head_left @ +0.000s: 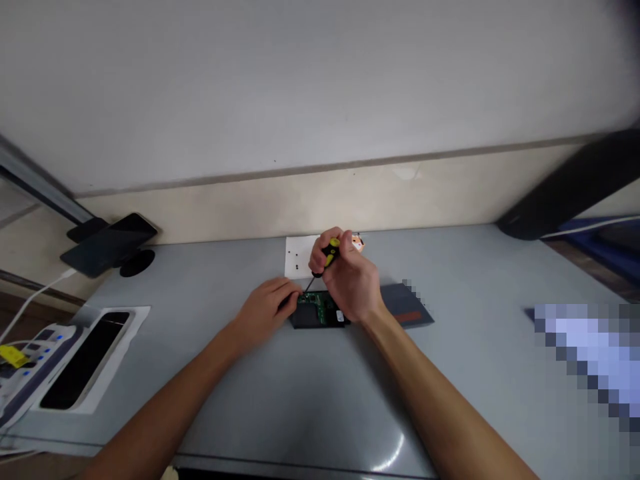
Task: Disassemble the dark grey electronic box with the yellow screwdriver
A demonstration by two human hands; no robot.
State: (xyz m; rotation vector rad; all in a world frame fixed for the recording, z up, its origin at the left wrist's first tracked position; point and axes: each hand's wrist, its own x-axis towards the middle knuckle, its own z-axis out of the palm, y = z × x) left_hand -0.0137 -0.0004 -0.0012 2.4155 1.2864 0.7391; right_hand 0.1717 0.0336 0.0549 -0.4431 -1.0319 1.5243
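An opened electronic device (320,313), with a green circuit board and dark blocks, lies flat on the grey table. My right hand (350,280) is closed around a black-and-yellow screwdriver (331,251), held tilted. Its thin shaft runs down to the board's upper left part. Closed fingers of my left hand (267,307) grip the device's left edge, close beside the screwdriver tip. A dark grey flat panel (403,303) with a reddish patch lies to the right, partly behind my right wrist. Behind the device is a white sheet (296,257) with several small dark specks, perhaps screws.
At the far left a phone (113,243) rests on a stand. Nearer, another phone (87,360) lies on white paper beside a power strip (37,360). A black cylinder (565,190) leans at the back right. A pixelated area covers the right edge. The wall closes off the back.
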